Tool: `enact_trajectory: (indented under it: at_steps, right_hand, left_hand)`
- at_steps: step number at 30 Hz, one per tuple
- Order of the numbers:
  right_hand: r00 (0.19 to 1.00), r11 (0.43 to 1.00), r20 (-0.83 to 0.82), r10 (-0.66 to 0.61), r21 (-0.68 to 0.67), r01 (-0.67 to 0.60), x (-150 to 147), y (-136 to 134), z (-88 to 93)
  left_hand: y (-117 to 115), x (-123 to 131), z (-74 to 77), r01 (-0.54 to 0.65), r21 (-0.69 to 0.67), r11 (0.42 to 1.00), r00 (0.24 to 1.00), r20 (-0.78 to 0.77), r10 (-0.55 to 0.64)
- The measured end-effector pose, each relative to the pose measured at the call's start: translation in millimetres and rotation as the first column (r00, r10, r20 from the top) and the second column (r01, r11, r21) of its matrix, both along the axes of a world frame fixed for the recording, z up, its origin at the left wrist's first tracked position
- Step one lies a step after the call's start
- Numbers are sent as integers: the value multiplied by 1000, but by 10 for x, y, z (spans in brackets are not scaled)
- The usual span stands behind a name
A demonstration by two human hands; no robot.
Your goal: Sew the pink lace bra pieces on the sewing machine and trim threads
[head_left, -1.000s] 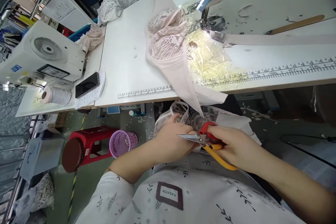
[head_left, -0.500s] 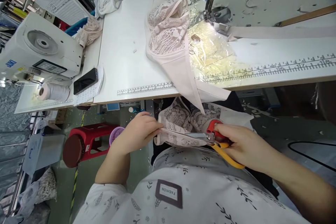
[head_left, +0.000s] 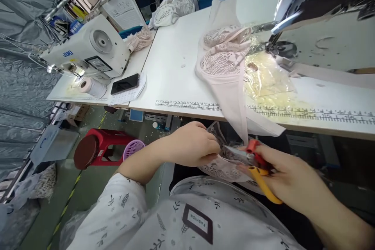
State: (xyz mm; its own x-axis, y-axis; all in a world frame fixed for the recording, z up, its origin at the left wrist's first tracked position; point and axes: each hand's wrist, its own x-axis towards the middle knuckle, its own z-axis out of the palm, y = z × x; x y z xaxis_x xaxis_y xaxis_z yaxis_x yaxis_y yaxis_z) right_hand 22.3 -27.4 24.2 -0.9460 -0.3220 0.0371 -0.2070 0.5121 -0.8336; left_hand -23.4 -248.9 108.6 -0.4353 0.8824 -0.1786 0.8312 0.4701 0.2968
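Note:
Over my lap, my left hand (head_left: 195, 143) pinches the edge of a pale pink lace garment (head_left: 224, 168), its fingertips pressed together. My right hand (head_left: 283, 166) grips scissors (head_left: 265, 187) with one red and one yellow handle; the blades point left toward my left hand, over the lace. Part of the lace is hidden behind my hands. Another pale pink lace garment (head_left: 222, 62) lies on the white table (head_left: 175, 82), and its strap ends hang over the front edge just above the scissors.
A sewing machine head (head_left: 281, 31) stands at the right, with yellowish plastic film (head_left: 266, 82) by its needle. At the left are a white sewing machine (head_left: 99, 47), a thread cone (head_left: 93, 87) and a black phone (head_left: 125, 84). Below stand a red stool (head_left: 101, 146) and a purple basket (head_left: 133, 148).
The view has swung left. My hands have come closer together, with my left hand farther along the lace toward the scissors. The blades, formerly along the lace edge, now angle up and left.

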Motion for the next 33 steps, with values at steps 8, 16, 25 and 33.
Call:
enact_trajectory:
  at_steps: [8, 16, 25, 33]
  right_hand:
    - [995, 990, 93, 37, -141, -23, -40, -193, -43]
    - [999, 964, 24, -24, -266, 30, 40, -73, -150]
    - [981, 936, -36, -192, -308, 172, 124, -89, -92]
    - [926, 924, -99, -364, -159, 347, 186, -9, -93]
  left_hand:
    - [-81, -107, -17, -237, 335, 912, 964, 196, 179]
    - [-91, 69, -457, -392, 528, 753, 870, 479, 117]
    - [301, 287, -798, -718, 455, 526, 657, 692, 298]
    - [522, 366, -773, -943, 228, 241, 282, 935, 217]
